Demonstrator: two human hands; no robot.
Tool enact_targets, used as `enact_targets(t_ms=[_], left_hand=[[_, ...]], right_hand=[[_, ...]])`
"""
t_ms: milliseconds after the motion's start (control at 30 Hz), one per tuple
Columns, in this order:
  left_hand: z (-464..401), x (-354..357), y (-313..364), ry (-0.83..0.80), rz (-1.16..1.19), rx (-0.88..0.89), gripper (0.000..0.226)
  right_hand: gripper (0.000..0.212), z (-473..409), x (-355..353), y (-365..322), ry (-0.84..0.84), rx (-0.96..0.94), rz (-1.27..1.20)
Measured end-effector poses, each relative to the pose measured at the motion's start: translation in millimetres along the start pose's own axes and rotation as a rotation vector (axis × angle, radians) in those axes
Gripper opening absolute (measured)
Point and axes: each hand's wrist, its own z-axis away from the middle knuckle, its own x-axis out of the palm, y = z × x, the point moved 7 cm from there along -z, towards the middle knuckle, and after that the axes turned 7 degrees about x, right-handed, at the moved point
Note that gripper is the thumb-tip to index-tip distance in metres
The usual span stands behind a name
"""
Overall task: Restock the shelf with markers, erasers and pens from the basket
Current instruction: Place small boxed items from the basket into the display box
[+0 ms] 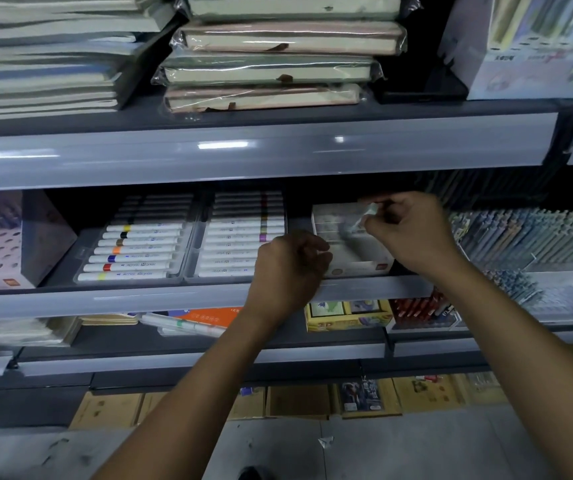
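On the middle shelf (174, 299) a white box of erasers (354, 251) stands between two trays of markers (139, 247) and racks of pens (527, 237). My right hand (406, 230) is above the box's back right corner and pinches a small blurred white piece (368, 211), probably an eraser. My left hand (292, 265), fingers curled, is at the box's front left corner; whether it holds anything is hidden. The basket is out of view.
Wrapped notebooks (271, 57) are stacked on the top shelf. A pink pen box (4, 244) stands at the left of the middle shelf. Lower shelves hold a yellow box (347, 317), red pens (420, 308) and cardboard boxes (298, 400). The grey floor lies below.
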Motion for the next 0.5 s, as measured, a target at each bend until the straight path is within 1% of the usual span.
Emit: enact_targets(t_ms=[100,167,233,367,500], left_hand=[[3.4,1.7,11.5,-0.04,-0.135,0.144,0.004],[5.2,2.1,14.2,-0.041,-0.173,0.184,0.006],[5.9,2.8,14.5,-0.042,-0.199,0.198,0.011],[6.6,4.3,15.5,-0.051,-0.199,0.204,0.013],[6.8,3.7,14.8,-0.048,-0.19,0.194,0.014]], right_hand=[[0.03,-6.5,3.1,6.3,-0.03,-0.028,0.19],[0.021,-11.3,7.0,8.8,-0.057,-0.073,0.34],[0.019,-15.1,10.8,10.2,-0.084,-0.12,0.434],[0.033,-17.7,15.9,7.9,-0.151,-0.214,0.523],[0.033,-19.0,21.6,7.7,-0.242,-0.282,0.625]])
